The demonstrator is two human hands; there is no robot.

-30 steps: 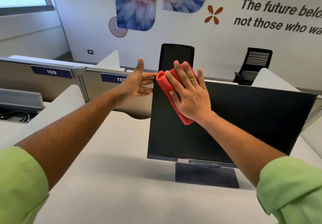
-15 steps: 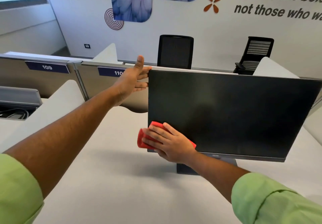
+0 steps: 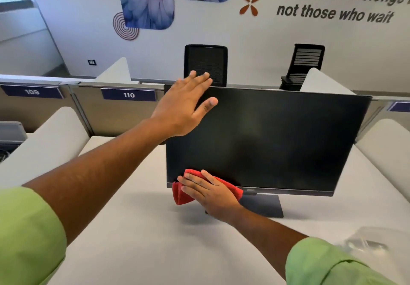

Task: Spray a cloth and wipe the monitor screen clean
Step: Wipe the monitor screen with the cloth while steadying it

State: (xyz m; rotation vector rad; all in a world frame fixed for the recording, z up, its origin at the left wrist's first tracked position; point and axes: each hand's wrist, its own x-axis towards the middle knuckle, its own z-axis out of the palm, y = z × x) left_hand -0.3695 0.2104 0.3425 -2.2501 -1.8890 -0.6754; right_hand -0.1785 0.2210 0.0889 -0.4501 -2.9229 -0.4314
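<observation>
The monitor screen stands dark on its stand near the middle of the desk, facing the person, and the red cloth is pressed against its lower left corner, partly draped over the bottom bezel. The right hand lies flat on the cloth with fingers spread and nearly straight, pushing it to the glass rather than gripping it. The left hand is open too, fingers laid over the top edge at the upper left corner and thumb resting on the front of the screen, seemingly to steady the panel. To do this pass well, I judge it best to keep that bracing hand in place so the monitor does not tip back, hold light even pressure, and carry the cloth along the bottom edge toward the right corner in overlapping strokes (the thumb on the glass may leave a print, so that corner deserves a final wipe). A small logo sits mid-bezel, too blurred to read. Behind, the partition along the desk's far edge bears plates reading "109" and "110", and the wall shows "The future belongs" and "not those who wait". A clear blurred object, possibly the sprayer, lies near the desk's right front corner.
</observation>
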